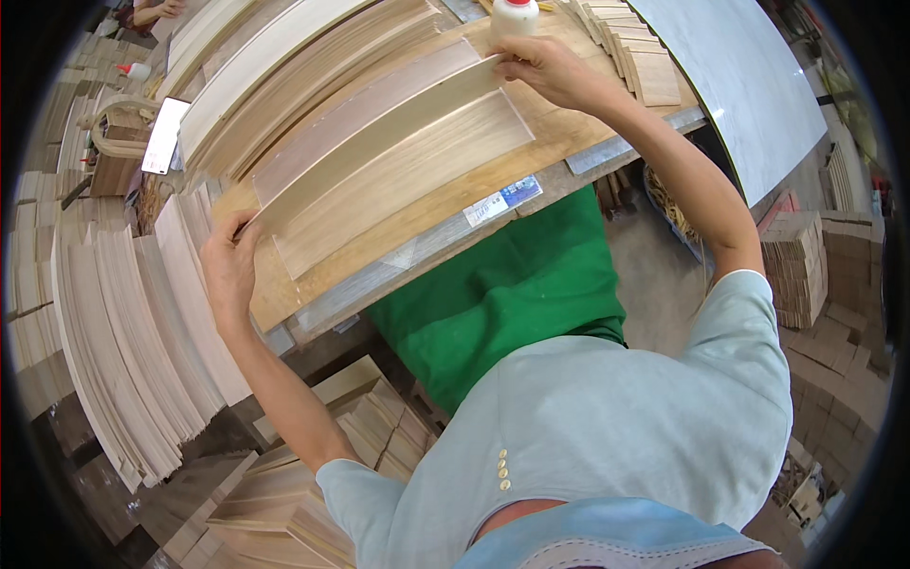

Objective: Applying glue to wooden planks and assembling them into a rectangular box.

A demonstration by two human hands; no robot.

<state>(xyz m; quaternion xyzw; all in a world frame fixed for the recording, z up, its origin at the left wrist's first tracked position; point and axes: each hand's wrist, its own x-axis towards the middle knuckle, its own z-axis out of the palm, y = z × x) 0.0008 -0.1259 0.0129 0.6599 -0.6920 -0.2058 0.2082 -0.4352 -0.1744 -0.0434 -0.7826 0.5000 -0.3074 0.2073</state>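
Note:
A long, thin wooden strip [379, 137] stands on its edge along a wider flat wooden board [408, 175] on the workbench [559, 142]. My left hand [229, 264] pinches the strip's left end. At its far right end, the fingers of my right hand [552, 74] are closed on the other corner. Parts of the flat board show on both sides of the strip. Just beyond my right hand is a white bottle [515, 19] with a red cap.
Stacked long boards [303, 90] lie along the bench's far side. Small wooden slats [630, 47] are piled at the back right. More boards [133, 341] stand at left, near a white phone-like slab [165, 136]. Another person's hand [169, 9] shows at top left.

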